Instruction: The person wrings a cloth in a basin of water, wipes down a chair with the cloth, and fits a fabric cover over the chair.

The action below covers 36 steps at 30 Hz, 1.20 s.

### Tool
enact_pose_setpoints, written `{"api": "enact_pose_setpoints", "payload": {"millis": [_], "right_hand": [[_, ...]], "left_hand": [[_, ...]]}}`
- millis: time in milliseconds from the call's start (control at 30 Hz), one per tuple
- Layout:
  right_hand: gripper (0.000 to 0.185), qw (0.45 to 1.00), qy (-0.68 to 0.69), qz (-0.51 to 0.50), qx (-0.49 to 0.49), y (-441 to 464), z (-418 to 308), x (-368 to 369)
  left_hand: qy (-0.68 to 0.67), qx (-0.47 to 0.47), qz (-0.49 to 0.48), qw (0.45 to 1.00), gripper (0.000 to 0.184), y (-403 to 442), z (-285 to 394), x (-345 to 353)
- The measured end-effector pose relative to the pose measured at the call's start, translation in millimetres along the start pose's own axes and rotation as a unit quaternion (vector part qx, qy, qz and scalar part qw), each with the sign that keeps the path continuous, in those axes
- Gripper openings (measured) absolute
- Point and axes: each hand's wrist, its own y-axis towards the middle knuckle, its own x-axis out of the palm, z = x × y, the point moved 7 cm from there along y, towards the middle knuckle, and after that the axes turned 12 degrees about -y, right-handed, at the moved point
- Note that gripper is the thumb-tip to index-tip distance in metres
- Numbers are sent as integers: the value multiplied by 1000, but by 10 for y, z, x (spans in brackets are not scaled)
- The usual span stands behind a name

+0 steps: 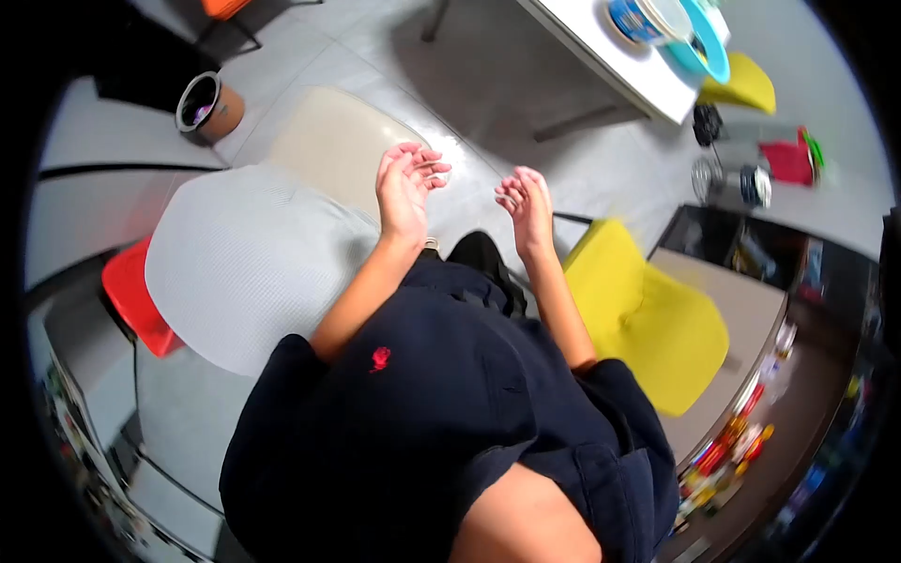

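Both of my hands are raised in front of my dark shirt [441,375], apart from each other and touching nothing. My left hand [405,183] has its fingers loosely curled and spread, with nothing in it; behind it is a beige chair seat [328,141]. My right hand [528,202] is half curled, its fingers apart and holding nothing, above the grey tiled floor. A yellow chair [648,328] stands to the right of my right forearm. A grey-white chair back [249,263] lies to the left of my left forearm.
A white table [587,47] at the top right holds a tub [648,19] and a turquoise basin [715,52]. A waste bin [223,111] stands at the upper left, a red chair [141,298] lower left. Shelves with colourful packets [727,450] line the right.
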Motion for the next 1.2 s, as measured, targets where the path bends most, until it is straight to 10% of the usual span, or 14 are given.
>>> {"api": "enact_pose_setpoints", "payload": {"millis": [200,367,600,667,833,1033,1200], "right_hand": [[18,960,-104,-257,25,1568,-414,1171],[30,885,-209,-415,36,2961,-29,2025],[35,746,-196,-637,-12,3504,257,3090],[35,701,-204,-683,-31,3602,935,3367],[34,626,-212,-750,25,3724,2319,3313],[33,609,-121,-776,112,3526,2547,3785],[35,470,136,-821,292,2908,2157,3666]], "left_hand": [[-67,233,191,951,30,610,500,-432],[-283,345,449,774,35,787,35,-1216],[-63,456,473,751,23,1086,-325,-1797],[132,350,665,646,19,1280,-827,-2699],[504,312,727,346,18,1948,-1298,-2945],[446,372,734,351,18,1918,-1357,-2918],[365,473,717,360,20,1856,-1417,-3085]]}}
